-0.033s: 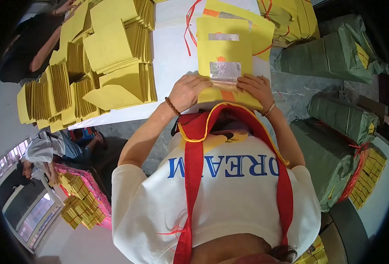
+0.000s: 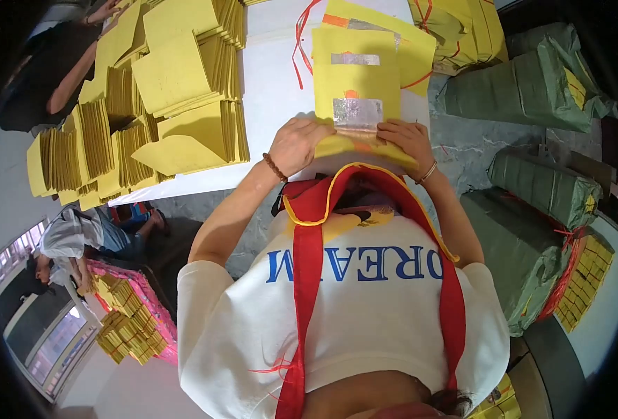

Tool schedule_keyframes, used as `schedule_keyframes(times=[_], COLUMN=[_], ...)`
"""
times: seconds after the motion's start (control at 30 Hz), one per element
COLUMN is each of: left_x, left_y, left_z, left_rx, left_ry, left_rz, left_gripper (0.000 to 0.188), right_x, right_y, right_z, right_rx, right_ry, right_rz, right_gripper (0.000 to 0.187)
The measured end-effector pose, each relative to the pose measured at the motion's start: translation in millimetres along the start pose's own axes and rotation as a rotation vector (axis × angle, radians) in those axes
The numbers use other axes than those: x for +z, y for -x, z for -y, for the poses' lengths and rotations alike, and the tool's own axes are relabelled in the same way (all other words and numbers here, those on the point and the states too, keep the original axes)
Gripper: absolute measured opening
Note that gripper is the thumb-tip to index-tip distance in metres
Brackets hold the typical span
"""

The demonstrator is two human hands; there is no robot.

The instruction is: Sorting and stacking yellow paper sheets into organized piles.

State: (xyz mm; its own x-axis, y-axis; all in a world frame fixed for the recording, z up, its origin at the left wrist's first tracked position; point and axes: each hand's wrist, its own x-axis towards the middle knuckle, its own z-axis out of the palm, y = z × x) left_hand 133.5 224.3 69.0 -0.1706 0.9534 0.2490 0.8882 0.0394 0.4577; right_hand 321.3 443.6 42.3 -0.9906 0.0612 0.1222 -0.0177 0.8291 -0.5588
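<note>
A sheet of yellow paper (image 2: pixel 356 77) with silver foil patches and orange marks lies before me at the near edge of the table. Its near end is bent up and curled toward my body. My left hand (image 2: pixel 300 144) grips the left side of that bend, its fingertips pressed on the paper by the lower foil patch. On the right side, my right hand (image 2: pixel 407 144) holds the same bend, with fingers on top. Both thumbs are hidden by the paper. More yellow sheets (image 2: pixel 417 52) show beneath and beyond it, turned at an angle.
Stacks of folded yellow paper (image 2: pixel 176 77) crowd the white table (image 2: pixel 274 77) on the left. Red string (image 2: pixel 299 52) lies beyond my hands. Green wrapped bundles (image 2: pixel 518 91) stand on the right. One person (image 2: pixel 43 77) works at far left; another (image 2: pixel 78 237) sits lower left.
The near end of the yellow paper has curled up and away from my apron a little. Both hands stay in almost the same place.
</note>
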Motion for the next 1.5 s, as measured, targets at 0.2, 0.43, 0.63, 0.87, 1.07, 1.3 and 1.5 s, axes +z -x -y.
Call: schedule_keyframes(times=[0.2,0.43,0.63,0.87,1.07,1.3,1.5], left_x=[5.9,22.8,22.7,38.9,8.7,27.9,49.5], left_y=[-25.6,-42.4,-49.5,-43.4,-55.8,-73.6,-65.9], left_z=[5.7,24.4,25.6,39.4,14.5,-9.0,1.7], left_rx=[-0.372,-0.747,-0.808,-0.837,-0.737,-0.095,-0.090], left_ry=[0.147,0.351,0.353,0.434,0.314,-0.134,-0.222], left_rz=[-0.026,-0.023,-0.036,-0.114,-0.289,-0.190,-0.022], left_gripper=[0.026,0.030,0.030,0.029,0.027,0.041,0.051], right_x=[7.8,5.2,9.9,10.9,14.3,29.1,24.0], right_y=[-13.4,-39.9,-42.2,-51.1,-49.9,-50.2,-50.7], right_z=[4.5,8.6,6.6,8.6,1.4,-8.2,-2.1], right_rx=[0.431,0.666,0.635,0.710,0.758,0.678,0.674], right_ry=[-0.566,-0.610,-0.423,-0.458,-0.351,-0.366,-0.400], right_rz=[-0.147,-0.371,-0.425,-0.469,-0.373,-0.449,-0.436], right_gripper=[0.033,0.061,0.064,0.051,0.040,0.031,0.034])
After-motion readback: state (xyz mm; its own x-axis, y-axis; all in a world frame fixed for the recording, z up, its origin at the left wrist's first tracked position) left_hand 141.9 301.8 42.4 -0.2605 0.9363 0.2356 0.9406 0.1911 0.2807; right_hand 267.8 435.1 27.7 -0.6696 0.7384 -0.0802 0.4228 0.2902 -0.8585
